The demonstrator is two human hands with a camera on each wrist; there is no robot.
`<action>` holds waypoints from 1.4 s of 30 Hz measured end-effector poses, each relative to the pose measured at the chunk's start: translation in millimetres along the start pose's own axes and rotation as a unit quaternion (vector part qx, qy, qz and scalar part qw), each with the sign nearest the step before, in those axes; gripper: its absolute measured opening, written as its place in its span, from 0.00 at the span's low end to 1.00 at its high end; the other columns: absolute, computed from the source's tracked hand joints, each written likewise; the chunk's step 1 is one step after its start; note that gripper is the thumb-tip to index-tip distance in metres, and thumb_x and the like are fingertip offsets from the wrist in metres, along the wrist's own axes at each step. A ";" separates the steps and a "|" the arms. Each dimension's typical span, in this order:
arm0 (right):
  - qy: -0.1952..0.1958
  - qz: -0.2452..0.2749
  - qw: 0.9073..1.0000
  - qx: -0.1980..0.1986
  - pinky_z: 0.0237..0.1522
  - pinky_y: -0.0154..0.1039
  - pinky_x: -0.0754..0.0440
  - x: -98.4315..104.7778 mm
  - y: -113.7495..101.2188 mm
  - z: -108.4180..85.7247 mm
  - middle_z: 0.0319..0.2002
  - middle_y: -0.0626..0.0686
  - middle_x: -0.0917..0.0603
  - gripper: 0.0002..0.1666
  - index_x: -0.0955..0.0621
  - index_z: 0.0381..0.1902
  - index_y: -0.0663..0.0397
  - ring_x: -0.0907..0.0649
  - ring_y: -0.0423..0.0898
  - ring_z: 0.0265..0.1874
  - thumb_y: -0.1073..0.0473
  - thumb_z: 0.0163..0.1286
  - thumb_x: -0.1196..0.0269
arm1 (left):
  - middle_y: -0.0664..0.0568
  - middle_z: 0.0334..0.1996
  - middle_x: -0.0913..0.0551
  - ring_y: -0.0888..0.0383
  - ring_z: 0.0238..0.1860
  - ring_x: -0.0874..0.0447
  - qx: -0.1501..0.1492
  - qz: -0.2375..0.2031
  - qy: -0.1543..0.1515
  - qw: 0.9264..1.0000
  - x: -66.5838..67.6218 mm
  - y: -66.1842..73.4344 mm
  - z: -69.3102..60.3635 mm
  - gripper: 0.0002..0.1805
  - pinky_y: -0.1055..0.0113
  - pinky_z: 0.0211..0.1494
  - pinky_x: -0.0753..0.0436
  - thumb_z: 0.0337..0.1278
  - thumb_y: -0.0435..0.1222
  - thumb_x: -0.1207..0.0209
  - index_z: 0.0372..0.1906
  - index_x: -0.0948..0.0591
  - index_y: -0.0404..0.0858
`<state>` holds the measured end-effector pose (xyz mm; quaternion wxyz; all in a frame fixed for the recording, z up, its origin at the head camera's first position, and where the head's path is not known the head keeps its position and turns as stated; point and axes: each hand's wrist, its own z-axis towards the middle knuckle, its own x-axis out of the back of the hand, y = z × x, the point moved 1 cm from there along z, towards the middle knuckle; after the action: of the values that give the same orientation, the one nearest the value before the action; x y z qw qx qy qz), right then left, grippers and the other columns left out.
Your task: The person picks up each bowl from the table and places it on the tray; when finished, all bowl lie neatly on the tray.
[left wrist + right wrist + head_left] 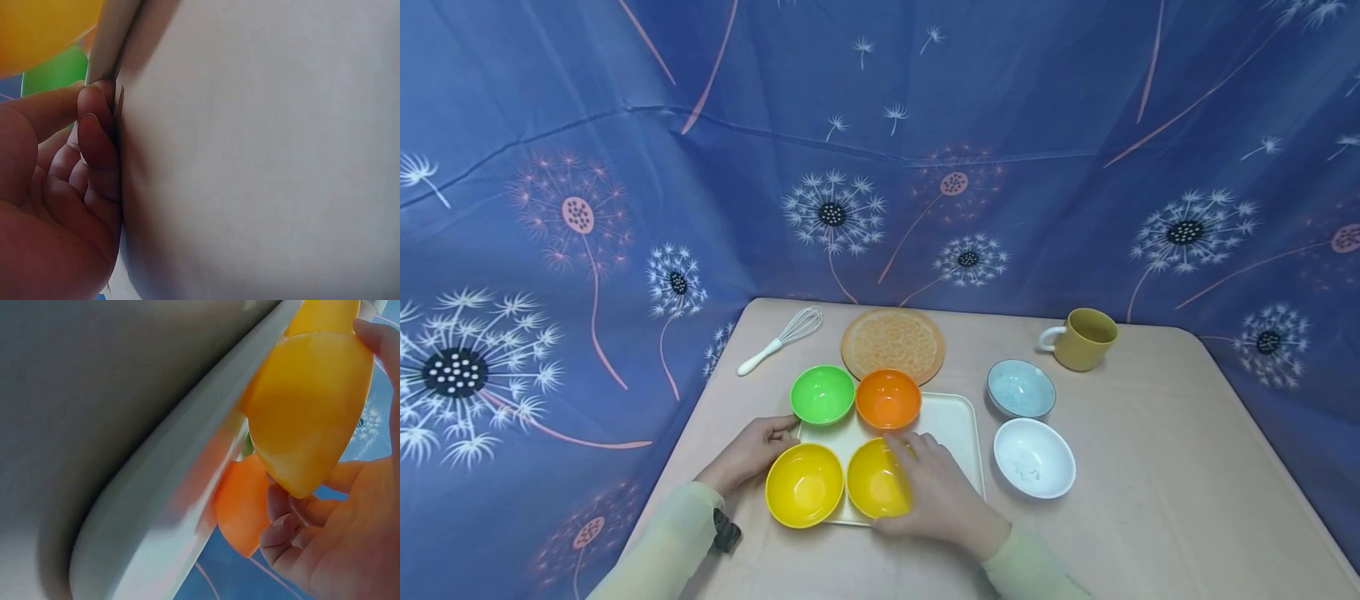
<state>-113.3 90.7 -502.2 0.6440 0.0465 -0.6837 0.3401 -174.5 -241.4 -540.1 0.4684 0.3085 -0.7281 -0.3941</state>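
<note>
A cream tray [953, 429] lies on the table with a green bowl [822, 395] and an orange bowl [889, 400] at its far side. Two yellow bowls stand at its near side, a left one [805, 485] and a right one [874, 483]. My left hand [748, 454] pinches the tray's left edge; the left wrist view shows the fingers [97, 140] curled at the tray rim [112, 44]. With thumb and fingers on opposite sides, my right hand [943, 492] grips the right yellow bowl, seen from its side [312, 400] in the right wrist view.
Behind the tray lie a white whisk [781, 339] and a round tan board [892, 345]. To its right stand a pale blue bowl [1021, 389], a white bowl [1034, 458] and a mustard mug [1085, 340] with a white handle. A patterned blue cloth [910, 108] hangs behind the table.
</note>
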 end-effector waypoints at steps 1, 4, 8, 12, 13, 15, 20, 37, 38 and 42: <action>0.003 -0.005 1.000 0.004 0.61 0.47 0.27 -0.9 0.0 0.2 0.69 0.51 0.28 0.71 0.34 0.80 0.51 0.29 0.45 0.57 0.19 0.46 0.28 | 0.51 0.26 0.21 0.54 0.38 0.22 0.000 0.001 0.000 1.000 0.1 0.2 -0.1 0.32 0.58 0.52 0.25 0.70 0.36 0.35 0.75 0.28 0.34; 0.007 -0.017 1.000 0.012 0.60 0.48 0.27 -2.1 -0.5 0.3 0.69 0.51 0.28 0.72 0.35 0.81 0.51 0.29 0.46 0.57 0.20 0.46 0.28 | 0.52 0.26 0.21 0.54 0.36 0.22 0.002 0.001 -0.001 1.000 0.0 0.2 0.4 0.32 0.59 0.51 0.25 0.71 0.36 0.35 0.75 0.28 0.34; 0.014 -0.034 0.999 0.019 0.58 0.47 0.26 -2.9 -1.1 0.4 0.68 0.52 0.28 0.72 0.35 0.80 0.53 0.29 0.47 0.56 0.19 0.46 0.28 | 0.51 0.25 0.22 0.53 0.36 0.22 0.003 -0.003 -0.002 1.000 0.2 0.4 0.5 0.31 0.59 0.50 0.25 0.71 0.36 0.36 0.75 0.28 0.34; 0.014 -0.031 0.999 0.020 0.60 0.47 0.27 -3.1 -2.3 0.2 0.69 0.53 0.28 0.72 0.35 0.80 0.54 0.29 0.47 0.57 0.20 0.46 0.27 | 0.52 0.25 0.23 0.53 0.37 0.23 0.005 -0.002 0.001 1.000 0.3 0.1 0.4 0.31 0.57 0.51 0.26 0.71 0.36 0.36 0.75 0.27 0.36; 0.013 -0.030 0.999 0.019 0.60 0.47 0.27 -3.0 -2.7 -0.1 0.70 0.53 0.28 0.73 0.35 0.80 0.55 0.29 0.47 0.58 0.20 0.46 0.27 | 0.52 0.24 0.24 0.53 0.37 0.23 0.005 -0.002 0.002 1.000 0.3 0.2 0.2 0.31 0.57 0.51 0.27 0.71 0.36 0.36 0.75 0.27 0.36; 0.010 -0.028 0.999 0.018 0.61 0.48 0.27 -2.7 -3.6 -0.6 0.70 0.53 0.29 0.73 0.35 0.80 0.55 0.29 0.48 0.59 0.20 0.46 0.27 | 0.52 0.24 0.25 0.53 0.38 0.23 0.005 -0.002 0.003 1.000 0.3 0.7 -0.4 0.31 0.56 0.52 0.27 0.71 0.36 0.36 0.75 0.27 0.36; 0.005 -0.025 1.000 0.012 0.60 0.49 0.26 -1.3 -5.3 -2.3 0.69 0.54 0.28 0.73 0.35 0.80 0.55 0.28 0.48 0.58 0.18 0.46 0.28 | 0.51 0.24 0.25 0.53 0.39 0.23 0.007 -0.004 0.000 1.000 0.5 2.3 -1.2 0.31 0.56 0.52 0.27 0.71 0.35 0.36 0.75 0.28 0.35; 0.013 -0.032 0.999 0.022 0.56 0.49 0.25 -3.0 -4.6 -6.5 0.67 0.52 0.27 0.78 0.36 0.81 0.52 0.27 0.49 0.58 0.11 0.42 0.31 | 0.51 0.23 0.25 0.53 0.43 0.23 0.009 0.014 0.008 1.000 -0.3 2.7 0.2 0.29 0.54 0.55 0.28 0.71 0.34 0.36 0.74 0.26 0.37; 0.013 -0.031 0.999 0.020 0.56 0.49 0.25 -3.0 -3.7 -6.6 0.67 0.52 0.27 0.78 0.36 0.81 0.52 0.27 0.49 0.58 0.11 0.42 0.32 | 0.51 0.23 0.25 0.53 0.43 0.23 0.008 0.014 0.008 1.000 -0.4 2.4 0.4 0.29 0.54 0.55 0.28 0.71 0.34 0.36 0.74 0.26 0.37; 0.013 -0.016 1.000 0.001 0.58 0.51 0.26 1.3 0.6 -7.3 0.67 0.50 0.27 0.76 0.35 0.81 0.47 0.27 0.48 0.58 0.10 0.42 0.33 | 0.51 0.23 0.26 0.53 0.42 0.23 0.008 0.009 0.008 1.000 -0.9 2.1 0.3 0.30 0.55 0.54 0.28 0.71 0.34 0.36 0.75 0.26 0.37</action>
<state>-107.6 95.5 -501.8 0.6584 0.0532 -0.6740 0.3307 -174.6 -239.5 -538.7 0.4749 0.3092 -0.7302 -0.3817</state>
